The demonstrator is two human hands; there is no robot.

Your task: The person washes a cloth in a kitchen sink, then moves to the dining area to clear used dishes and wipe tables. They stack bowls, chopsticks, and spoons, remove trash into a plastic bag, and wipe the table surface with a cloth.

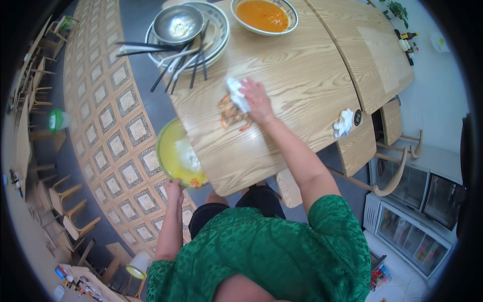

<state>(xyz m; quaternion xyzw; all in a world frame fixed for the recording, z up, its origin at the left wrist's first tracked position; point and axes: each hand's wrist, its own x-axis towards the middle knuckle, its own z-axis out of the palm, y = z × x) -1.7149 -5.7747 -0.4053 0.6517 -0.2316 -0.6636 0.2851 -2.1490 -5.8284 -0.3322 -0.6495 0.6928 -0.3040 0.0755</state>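
Observation:
My right hand (258, 100) presses a white tissue or cloth (237, 93) flat on the wooden table (302, 75). Against the cloth's near side lies a small heap of orange-brown food scraps (233, 115), possibly shells. My left hand (174, 190) grips the near rim of a round yellow basin (171, 151). The basin is held below the table's left edge, which hides part of it. Something pale and shiny shows inside it, and reddish bits lie near its lower side.
Stacked plates (224, 41) at the table's far left carry a metal bowl (178, 24), black chopsticks (199, 62) and white spoons. Beyond stands a bowl of orange soup (262, 15). A crumpled tissue (343, 122) lies at right. Wooden chairs (392, 177) flank the table.

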